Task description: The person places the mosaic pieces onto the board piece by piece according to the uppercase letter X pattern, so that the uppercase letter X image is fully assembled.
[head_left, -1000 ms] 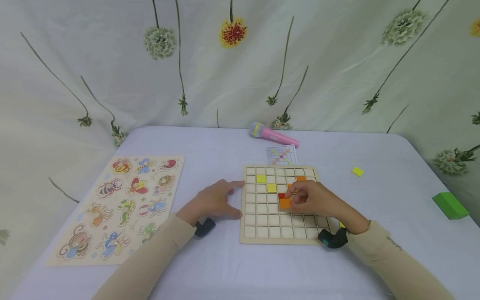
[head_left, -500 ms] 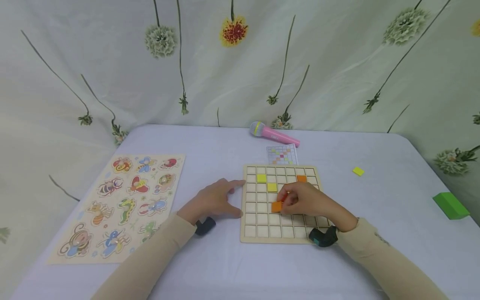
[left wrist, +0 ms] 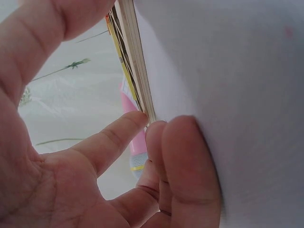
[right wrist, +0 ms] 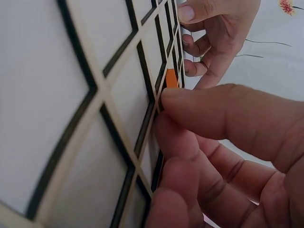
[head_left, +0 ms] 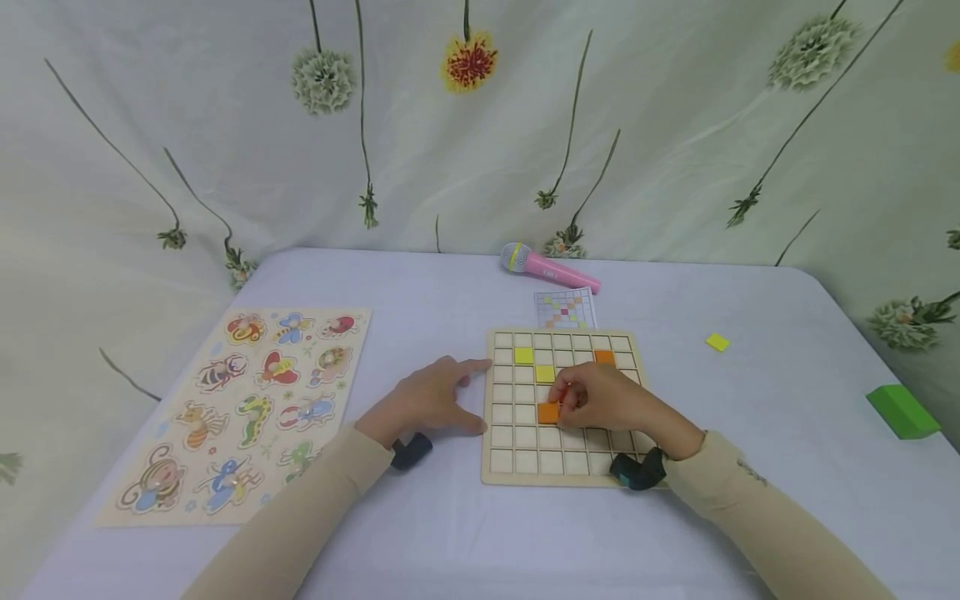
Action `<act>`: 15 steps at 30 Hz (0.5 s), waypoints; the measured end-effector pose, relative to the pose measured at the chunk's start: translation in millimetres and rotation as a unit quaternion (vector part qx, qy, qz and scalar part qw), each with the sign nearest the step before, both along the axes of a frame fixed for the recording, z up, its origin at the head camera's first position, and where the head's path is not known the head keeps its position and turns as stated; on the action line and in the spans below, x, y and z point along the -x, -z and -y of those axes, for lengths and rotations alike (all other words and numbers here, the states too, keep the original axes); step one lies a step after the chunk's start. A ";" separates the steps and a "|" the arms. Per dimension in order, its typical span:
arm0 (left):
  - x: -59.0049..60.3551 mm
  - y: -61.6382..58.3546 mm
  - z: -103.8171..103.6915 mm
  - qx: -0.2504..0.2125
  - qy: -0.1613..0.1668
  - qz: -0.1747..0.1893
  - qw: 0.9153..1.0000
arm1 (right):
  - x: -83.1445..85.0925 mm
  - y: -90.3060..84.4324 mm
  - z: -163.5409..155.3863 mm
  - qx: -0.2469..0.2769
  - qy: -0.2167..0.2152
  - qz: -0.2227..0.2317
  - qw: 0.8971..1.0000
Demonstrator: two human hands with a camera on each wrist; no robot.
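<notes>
In the head view a wooden grid board [head_left: 540, 480] lies on the table. My right hand [head_left: 609, 398] pinches an orange square tile [head_left: 548, 413] low over a cell left of the board's middle; whether it sits fully in the cell I cannot tell. A bit of red shows behind those fingers. My left hand [head_left: 422, 402] has thumb and index finger spread, touching the board's left edge; the left wrist view shows the index fingertip against that edge. Two yellow tiles, one being the yellow tile [head_left: 523, 356], and another orange tile [head_left: 604, 357] lie in cells.
Behind the board are a printed pattern card [head_left: 565, 308] and a pink toy microphone [head_left: 557, 272]. A loose yellow tile [head_left: 717, 342] and a green block [head_left: 902, 412] lie to the right. At left lies an insect puzzle board [head_left: 240, 417].
My right hand has moved left and slightly nearer with the orange tile, from beside the red tile to a cell further left. The left hand has stayed at the board's edge.
</notes>
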State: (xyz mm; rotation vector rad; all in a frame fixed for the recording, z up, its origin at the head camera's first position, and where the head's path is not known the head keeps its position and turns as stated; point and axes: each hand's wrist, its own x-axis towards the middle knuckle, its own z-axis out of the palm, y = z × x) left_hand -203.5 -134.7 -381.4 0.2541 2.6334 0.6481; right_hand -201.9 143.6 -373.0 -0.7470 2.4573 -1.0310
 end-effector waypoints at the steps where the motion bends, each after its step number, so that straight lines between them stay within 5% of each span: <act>1: -0.2 -0.4 -0.1 0.000 0.000 0.001 1.000 | 0.2 -0.1 0.4 -0.002 0.000 -0.001 1.000; 15: -1.7 -3.4 -1.0 -0.002 -0.004 0.004 1.000 | -0.3 -5.2 -13.1 0.008 -0.019 -0.009 1.000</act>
